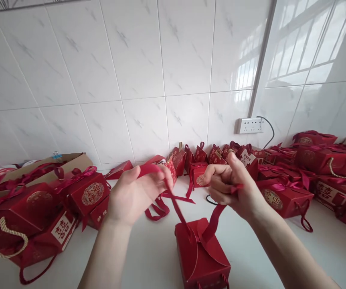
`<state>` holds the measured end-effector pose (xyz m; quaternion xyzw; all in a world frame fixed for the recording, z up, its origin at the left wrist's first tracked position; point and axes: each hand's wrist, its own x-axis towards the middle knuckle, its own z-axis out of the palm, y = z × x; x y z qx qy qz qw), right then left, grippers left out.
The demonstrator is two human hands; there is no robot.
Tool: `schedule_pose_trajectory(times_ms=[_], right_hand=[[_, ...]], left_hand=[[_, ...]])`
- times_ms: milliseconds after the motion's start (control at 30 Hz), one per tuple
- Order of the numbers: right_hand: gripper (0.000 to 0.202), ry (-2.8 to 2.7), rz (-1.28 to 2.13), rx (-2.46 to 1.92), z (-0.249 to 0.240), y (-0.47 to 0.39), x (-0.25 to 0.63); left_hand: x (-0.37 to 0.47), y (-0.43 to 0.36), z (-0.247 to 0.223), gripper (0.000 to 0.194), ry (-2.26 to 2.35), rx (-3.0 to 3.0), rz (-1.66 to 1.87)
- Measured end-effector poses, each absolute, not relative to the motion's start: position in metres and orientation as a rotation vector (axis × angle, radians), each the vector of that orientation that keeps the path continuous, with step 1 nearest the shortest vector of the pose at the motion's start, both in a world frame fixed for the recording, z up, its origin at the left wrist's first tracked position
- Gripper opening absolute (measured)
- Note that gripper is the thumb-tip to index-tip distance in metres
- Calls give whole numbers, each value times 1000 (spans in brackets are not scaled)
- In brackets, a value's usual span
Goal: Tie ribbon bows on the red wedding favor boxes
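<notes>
plain red box (199, 257), curved flaps (187, 251) meeting on top, on table (148, 261); left hand (138, 190) loosely spread, ribbon (178, 208) draped over it, right hand (231, 180) curled around ribbon; leftward label (63, 228) reads 囍.

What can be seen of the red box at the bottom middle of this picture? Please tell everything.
The red, cardboard-looking box stands on the white table, its near end cut off by the picture's lower edge. Curved flaps fold over its top. Two strands of dark red, satin-looking ribbon rise between them, not tied: one runs to the left hand, the other to the right hand. A red cord shows at the near side.
</notes>
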<state>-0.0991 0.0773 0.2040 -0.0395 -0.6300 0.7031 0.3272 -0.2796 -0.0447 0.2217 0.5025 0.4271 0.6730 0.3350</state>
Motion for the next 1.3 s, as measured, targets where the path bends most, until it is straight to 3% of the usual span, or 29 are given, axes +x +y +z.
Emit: schedule_pose_trajectory(times_ms=[133, 400, 567, 767, 933, 1200, 1300], right_hand=[[66, -1606, 1851, -251, 202, 71, -115], [56, -1388, 1581, -355, 206, 49, -124], [52, -1513, 1415, -227, 206, 33, -113], [30, -2064, 1441, -218, 221, 42, -82], [9, -2243, 1235, -149, 224, 59, -69], [4, -1850, 1180, -139, 216, 49, -87], [14, -1771, 1057, -239, 213, 46, -90]], left_hand=[[-270, -42, 219, 48, 969, 1344, 1814], [-221, -39, 204, 32, 1422, 1688, 1845], [-211, -40, 204, 4, 1582, 1786, 1924], [-223, -43, 211, 11, 1500, 1560, 2016], [-229, -42, 211, 17, 1458, 1534, 2048], [-218, -43, 208, 13, 1369, 1722, 1734], [-217, -41, 208, 4, 1485, 1780, 1730]])
